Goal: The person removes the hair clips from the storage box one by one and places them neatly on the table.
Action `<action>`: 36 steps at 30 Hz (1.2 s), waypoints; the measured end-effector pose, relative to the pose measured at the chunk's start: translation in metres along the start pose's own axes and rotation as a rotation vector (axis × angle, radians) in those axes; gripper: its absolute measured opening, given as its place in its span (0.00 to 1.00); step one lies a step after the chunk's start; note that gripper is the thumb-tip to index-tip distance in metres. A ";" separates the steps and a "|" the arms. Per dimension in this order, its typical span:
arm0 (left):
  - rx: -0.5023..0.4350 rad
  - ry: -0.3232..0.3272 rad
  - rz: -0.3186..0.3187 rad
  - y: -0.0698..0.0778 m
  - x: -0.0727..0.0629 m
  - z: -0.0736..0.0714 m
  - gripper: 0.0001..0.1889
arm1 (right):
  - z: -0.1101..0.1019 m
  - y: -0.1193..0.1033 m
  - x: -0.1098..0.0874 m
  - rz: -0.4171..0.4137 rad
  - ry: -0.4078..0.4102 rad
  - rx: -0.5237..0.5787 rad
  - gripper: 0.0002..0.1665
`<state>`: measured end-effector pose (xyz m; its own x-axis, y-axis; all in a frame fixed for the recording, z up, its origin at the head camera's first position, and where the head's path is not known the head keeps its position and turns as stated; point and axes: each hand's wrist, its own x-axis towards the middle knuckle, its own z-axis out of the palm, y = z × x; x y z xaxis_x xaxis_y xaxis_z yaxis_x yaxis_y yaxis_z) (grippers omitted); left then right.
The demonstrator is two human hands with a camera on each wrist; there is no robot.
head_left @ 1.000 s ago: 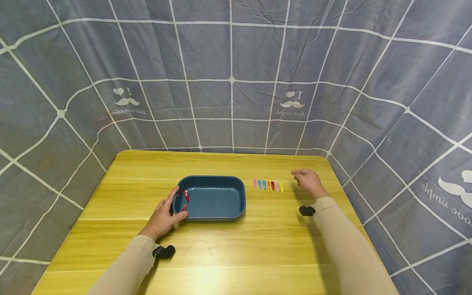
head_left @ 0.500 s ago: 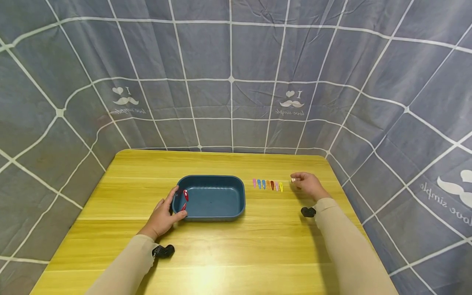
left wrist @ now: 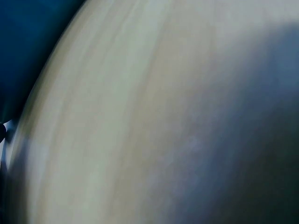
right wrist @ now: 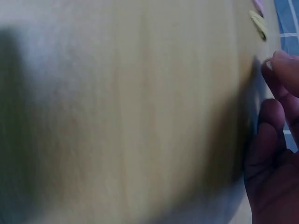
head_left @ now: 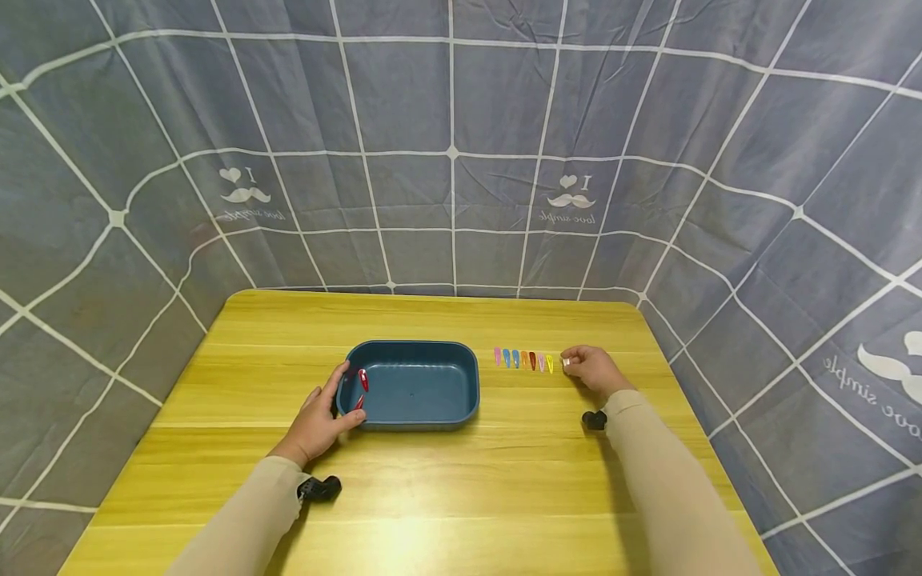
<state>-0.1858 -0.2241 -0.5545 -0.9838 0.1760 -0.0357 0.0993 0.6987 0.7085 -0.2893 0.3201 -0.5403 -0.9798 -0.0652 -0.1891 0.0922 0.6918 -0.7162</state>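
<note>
In the head view my left hand (head_left: 316, 422) rests on the left end of a dark blue plastic bin (head_left: 473, 384), its thumb over the rim and its fingers spread. Two red snap hair clips (head_left: 363, 380) lie inside the bin at that end. My right hand (head_left: 592, 370) pinches a small pale hair clip (head_left: 566, 362) between thumb and fingertips, low over the table; most of the clip is hidden. Just left of it, a yellow hair clip (head_left: 550, 364) ends a row of several clips. The right wrist view shows the pinching fingertips (right wrist: 283, 65) near this yellow clip.
The row runs leftward through pink, dark red (head_left: 533, 361), orange and blue (head_left: 507, 358) clips toward the bin. All of it lies on a wood-grain table (head_left: 461, 488). A grey checked curtain (head_left: 403, 192) hangs behind and along both sides.
My right hand has come down and slightly left, to just beside the yellow clip, and the pale clip in its fingers has come into sight. The left hand and bin stay put.
</note>
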 end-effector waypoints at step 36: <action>0.017 0.011 0.006 -0.003 0.003 0.001 0.51 | 0.014 0.010 0.008 0.018 -0.021 -0.092 0.25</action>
<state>-0.1889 -0.2253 -0.5574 -0.9847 0.1726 -0.0235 0.1077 0.7093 0.6966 -0.2939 0.3165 -0.5580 -0.9740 -0.0662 -0.2165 0.0926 0.7559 -0.6480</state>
